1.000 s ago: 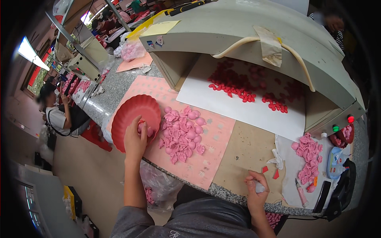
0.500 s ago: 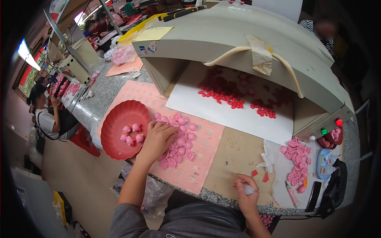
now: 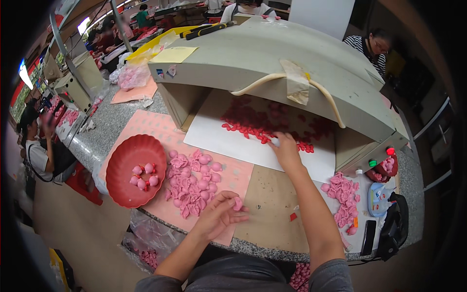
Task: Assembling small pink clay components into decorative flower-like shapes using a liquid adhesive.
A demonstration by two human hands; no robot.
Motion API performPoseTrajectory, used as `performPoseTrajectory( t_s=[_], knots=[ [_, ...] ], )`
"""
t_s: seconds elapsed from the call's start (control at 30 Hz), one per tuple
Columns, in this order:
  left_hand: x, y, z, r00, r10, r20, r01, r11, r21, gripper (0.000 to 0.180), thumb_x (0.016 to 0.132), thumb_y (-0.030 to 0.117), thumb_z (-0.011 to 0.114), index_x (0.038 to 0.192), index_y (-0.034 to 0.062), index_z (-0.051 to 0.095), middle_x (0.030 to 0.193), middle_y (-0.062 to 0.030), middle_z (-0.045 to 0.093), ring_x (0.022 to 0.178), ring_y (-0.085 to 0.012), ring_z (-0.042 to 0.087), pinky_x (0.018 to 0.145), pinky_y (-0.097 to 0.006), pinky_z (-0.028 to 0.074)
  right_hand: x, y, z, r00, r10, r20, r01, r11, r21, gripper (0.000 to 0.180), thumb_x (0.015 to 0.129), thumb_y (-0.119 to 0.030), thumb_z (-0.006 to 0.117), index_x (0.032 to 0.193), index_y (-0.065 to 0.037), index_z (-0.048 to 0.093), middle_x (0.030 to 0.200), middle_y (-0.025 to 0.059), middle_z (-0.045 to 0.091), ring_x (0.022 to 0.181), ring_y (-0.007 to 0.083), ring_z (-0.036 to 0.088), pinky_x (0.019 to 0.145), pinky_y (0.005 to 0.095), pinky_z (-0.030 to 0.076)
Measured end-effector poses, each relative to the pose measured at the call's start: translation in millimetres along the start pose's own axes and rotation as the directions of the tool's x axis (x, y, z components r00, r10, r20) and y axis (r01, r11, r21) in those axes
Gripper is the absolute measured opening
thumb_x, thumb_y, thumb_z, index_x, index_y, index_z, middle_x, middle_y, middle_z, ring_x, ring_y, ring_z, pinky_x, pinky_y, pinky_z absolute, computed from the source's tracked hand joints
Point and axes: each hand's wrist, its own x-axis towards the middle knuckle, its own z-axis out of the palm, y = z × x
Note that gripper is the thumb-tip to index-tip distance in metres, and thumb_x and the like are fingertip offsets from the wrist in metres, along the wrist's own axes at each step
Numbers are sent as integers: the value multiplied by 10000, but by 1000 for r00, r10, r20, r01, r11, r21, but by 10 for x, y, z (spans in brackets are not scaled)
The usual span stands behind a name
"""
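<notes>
My left hand [image 3: 221,214] holds a small pink piece [image 3: 237,203] between thumb and fingertips, above the front of the worktop. A pile of soft pink pieces and round pink balls [image 3: 192,187] lies just beyond it on a pink sheet [image 3: 146,127]. My right hand [image 3: 287,150] reaches under the grey hood, its closed fingers around a small whitish object [image 3: 276,141] whose kind I cannot make out. Those fingertips are at the near edge of many small red bow-like pieces [image 3: 245,129] on white paper [image 3: 206,132]. Whether they touch a red piece is hidden.
Left of the pile stands a red scalloped bowl [image 3: 119,170] with several pink balls. The grey hood [image 3: 267,53] arches over the white paper. At right are another pink pile [image 3: 344,194], a phone [image 3: 368,237], a blue pack [image 3: 378,199] and a black object [image 3: 396,224]. People sit beyond.
My left hand has left the pile and come right and nearer, now with a pink piece. My right hand has moved from the table's front to the red pieces under the hood.
</notes>
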Motion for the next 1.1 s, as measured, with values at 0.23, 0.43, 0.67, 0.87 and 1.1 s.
performPoseTrajectory(
  t_s=[0.23, 0.43, 0.67, 0.87, 1.1],
  knots=[
    [69, -166, 25, 975, -219, -18, 215, 968, -131, 181, 928, 174, 481, 1086, 86, 501, 899, -30, 551, 789, -120, 554, 593, -271, 480, -589, -399, -386, 891, 319, 323, -447, 743, 499, 215, 829, -137, 613, 982, 14, 623, 841, 65, 634, 720, 136, 575, 660, 255, 451],
    [175, -275, 196, 996, 48, -69, -24, 949, 316, 162, 911, 167, 533, 1045, 80, 506, 821, 8, 526, 588, -41, 449, 483, -191, 355, -1494, -847, -567, 845, 355, 400, -534, 523, 664, 227, 845, -111, 604, 1028, 23, 602, 874, 49, 629, 705, 76, 537, 644, 207, 435],
    [135, -427, 194, 999, 44, -27, -25, 868, 496, 109, 888, 93, 554, 968, 48, 493, 728, 20, 492, 537, -27, 416, 463, -172, 327, -1845, -636, -585, 786, 368, 497, -615, 375, 694, 250, 848, -93, 605, 1066, 26, 577, 900, 51, 624, 760, 95, 557, 674, 217, 452],
    [91, -400, 180, 962, -261, 77, 247, 956, 158, 315, 913, 118, 487, 1220, 69, 440, 1005, -19, 536, 748, -53, 433, 652, -200, 360, -1868, -501, -761, 698, 249, 672, -716, 255, 650, 289, 855, -80, 592, 1122, 18, 539, 956, 58, 586, 822, 111, 561, 723, 239, 468],
    [2, -392, 246, 984, -169, 48, 150, 952, 266, 427, 930, 139, 472, 1330, 62, 341, 1163, -60, 511, 896, -86, 494, 744, -232, 406, -1983, -484, -899, 670, 200, 715, -728, -11, 686, 276, 847, -50, 589, 1096, -10, 477, 975, 60, 545, 877, 163, 589, 752, 289, 506]
  ],
)
